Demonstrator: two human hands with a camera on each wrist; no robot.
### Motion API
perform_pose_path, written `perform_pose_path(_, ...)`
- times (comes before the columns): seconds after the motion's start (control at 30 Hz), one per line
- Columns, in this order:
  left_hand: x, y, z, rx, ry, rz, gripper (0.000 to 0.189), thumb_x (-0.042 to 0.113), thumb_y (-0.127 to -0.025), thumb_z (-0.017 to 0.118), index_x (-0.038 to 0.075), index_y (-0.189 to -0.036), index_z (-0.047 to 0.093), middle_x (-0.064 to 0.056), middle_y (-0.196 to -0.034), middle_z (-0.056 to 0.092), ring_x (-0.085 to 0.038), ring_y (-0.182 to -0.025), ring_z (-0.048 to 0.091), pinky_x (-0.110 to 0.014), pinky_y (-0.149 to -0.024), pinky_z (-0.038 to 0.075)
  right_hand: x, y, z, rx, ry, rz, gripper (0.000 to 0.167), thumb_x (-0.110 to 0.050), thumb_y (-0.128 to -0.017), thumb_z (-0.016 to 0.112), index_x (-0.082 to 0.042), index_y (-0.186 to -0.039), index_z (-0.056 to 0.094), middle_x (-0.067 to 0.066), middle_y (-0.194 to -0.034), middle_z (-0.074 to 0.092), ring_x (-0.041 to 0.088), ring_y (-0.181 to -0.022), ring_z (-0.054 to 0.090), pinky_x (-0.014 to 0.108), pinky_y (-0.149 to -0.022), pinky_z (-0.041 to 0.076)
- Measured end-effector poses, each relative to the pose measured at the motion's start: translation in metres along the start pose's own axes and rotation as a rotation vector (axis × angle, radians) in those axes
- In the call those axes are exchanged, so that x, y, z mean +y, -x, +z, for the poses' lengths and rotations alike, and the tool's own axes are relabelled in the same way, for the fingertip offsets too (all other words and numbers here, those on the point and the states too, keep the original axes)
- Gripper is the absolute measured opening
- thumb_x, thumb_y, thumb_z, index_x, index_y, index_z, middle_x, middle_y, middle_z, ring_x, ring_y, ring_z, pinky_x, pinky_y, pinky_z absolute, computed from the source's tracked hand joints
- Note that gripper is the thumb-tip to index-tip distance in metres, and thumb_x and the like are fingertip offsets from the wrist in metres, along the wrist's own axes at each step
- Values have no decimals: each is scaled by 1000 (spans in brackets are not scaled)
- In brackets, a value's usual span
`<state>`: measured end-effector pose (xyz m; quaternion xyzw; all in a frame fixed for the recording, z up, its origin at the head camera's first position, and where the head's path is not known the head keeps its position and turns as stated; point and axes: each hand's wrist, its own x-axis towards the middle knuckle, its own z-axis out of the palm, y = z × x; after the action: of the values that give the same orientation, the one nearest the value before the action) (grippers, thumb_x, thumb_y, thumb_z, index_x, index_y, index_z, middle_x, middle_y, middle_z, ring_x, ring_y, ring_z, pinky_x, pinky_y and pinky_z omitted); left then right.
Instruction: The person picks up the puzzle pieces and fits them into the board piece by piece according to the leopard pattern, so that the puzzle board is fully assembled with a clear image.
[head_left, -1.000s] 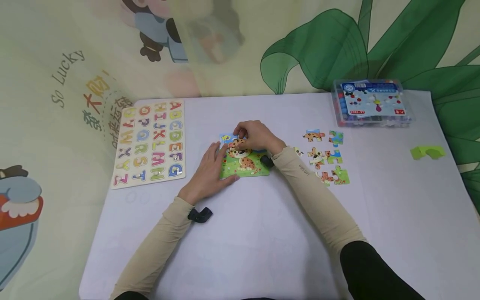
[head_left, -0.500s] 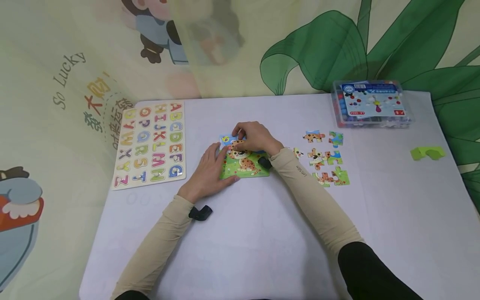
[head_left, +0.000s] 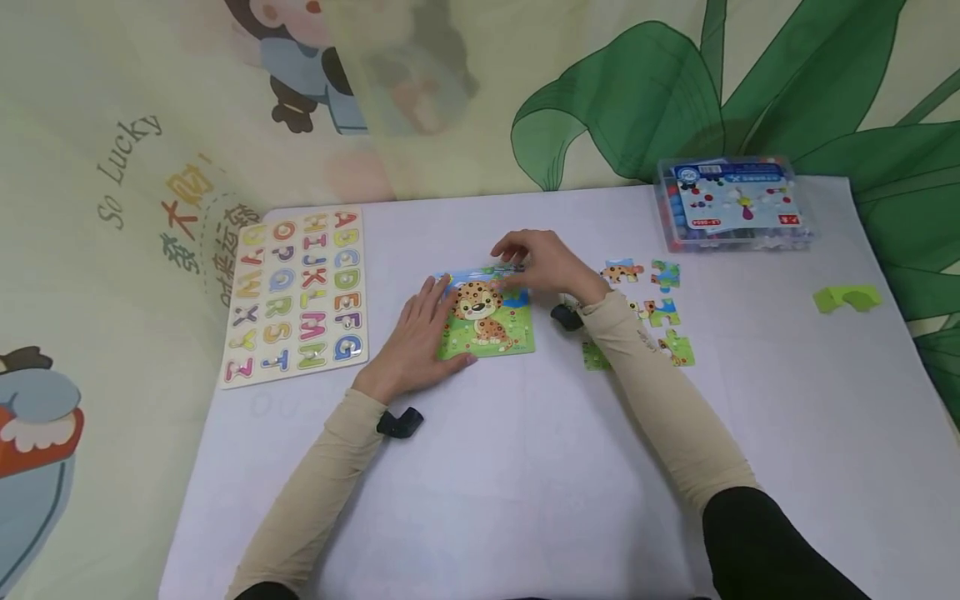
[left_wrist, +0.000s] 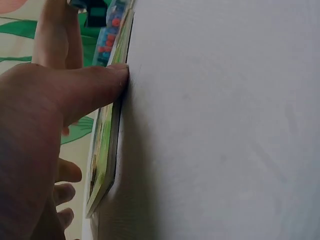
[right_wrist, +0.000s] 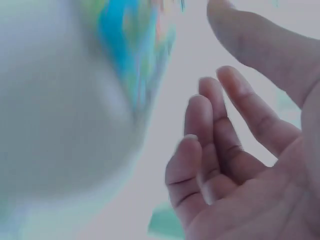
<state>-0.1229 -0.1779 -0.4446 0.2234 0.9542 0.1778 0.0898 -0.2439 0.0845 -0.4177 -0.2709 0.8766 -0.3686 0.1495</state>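
A leopard jigsaw puzzle [head_left: 491, 332], with a spotted cub on green and blue, lies flat in the middle of the table. My left hand [head_left: 408, 346] rests at its left side, fingers straight along the edge. In the left wrist view, the left thumb [left_wrist: 97, 90] touches the front edge of the puzzle [left_wrist: 102, 155]. My right hand [head_left: 551, 265] is over the puzzle's upper right corner. The right wrist view shows the right hand [right_wrist: 240, 145] with loosely bent fingers and nothing between them and the thumb; the puzzle [right_wrist: 127, 45] is blurred there.
Several loose jigsaw pieces [head_left: 665, 275] lie to the right, partly hidden by the right forearm. An alphabet board [head_left: 294, 292] lies on the left. A clear plastic box [head_left: 738, 204] stands at the back right, near a green arched block [head_left: 847, 298].
My right hand has let go at the puzzle's upper part and moved right, uncovering the cub's head. My left hand stays in place. The view has shifted slightly.
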Motion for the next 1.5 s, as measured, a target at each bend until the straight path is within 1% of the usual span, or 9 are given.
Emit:
perform_pose_path(0.07,-1,0,0,-17,-7,-4,105,57,-96,69,3,-170,16,-14,-180,1,-34,-167,-7,-58,-134,8,9,13,-17,23,26,41,52,-14,-86,89,-2,-133,69,18,-126,70,34,-116,63,49,-107,50)
perform_pose_path(0.23,-3,0,0,-49,-3,-20,105,60,-96,67,3,-169,18,-14,-180,5,-33,-167,-2,-58,-134,9,34,48,-52,48,144,164,54,-9,-88,86,3,-136,66,25,-131,66,41,-122,58,57,-110,45)
perform_pose_path(0.4,-5,1,-2,-54,-7,-25,104,60,-96,68,4,-169,20,-14,-179,8,-34,-167,2,-57,-134,11,47,73,-72,56,238,264,53,-6,-87,85,6,-135,65,31,-132,63,47,-127,52,62,-111,42)
perform_pose_path(0.47,-6,0,-3,-54,-12,-25,104,60,-96,68,4,-169,20,-14,-179,9,-34,-167,3,-57,-134,12,49,79,-75,51,266,285,51,-5,-87,84,8,-133,66,32,-131,63,48,-126,53,62,-110,44)
perform_pose_path(0.67,-5,-2,-4,-64,-17,-20,105,62,-95,68,8,-170,18,-13,-179,11,-34,-167,5,-56,-134,15,57,87,-76,28,283,334,42,-1,-86,84,10,-124,70,32,-126,68,46,-120,59,61,-107,49)
perform_pose_path(0.93,-4,-4,-8,-80,-32,-39,107,64,-93,69,9,-170,20,-13,-178,14,-34,-166,10,-53,-133,17,66,86,-77,39,261,304,36,-2,-85,85,8,-116,70,28,-118,69,41,-110,61,59,-101,51)
perform_pose_path(1.13,-5,-3,-11,-67,-25,-55,107,63,-92,71,8,-170,21,-14,-177,18,-35,-165,12,-54,-133,18,65,82,-75,30,220,313,38,-7,-90,83,5,-121,64,26,-118,66,39,-104,60,56,-96,53)
perform_pose_path(1.33,-4,-4,-8,-74,-15,-41,108,64,-92,70,9,-170,20,-14,-177,18,-35,-166,10,-53,-133,16,66,88,-72,11,195,325,40,-10,-93,82,3,-126,62,26,-117,65,37,-99,59,53,-92,53)
perform_pose_path(1.5,-1,-8,-11,-81,-33,-37,109,64,-92,71,8,-170,20,-14,-176,18,-35,-165,12,-53,-134,16,69,91,-71,45,186,294,38,-11,-93,82,1,-125,65,26,-120,68,38,-101,63,55,-93,54)
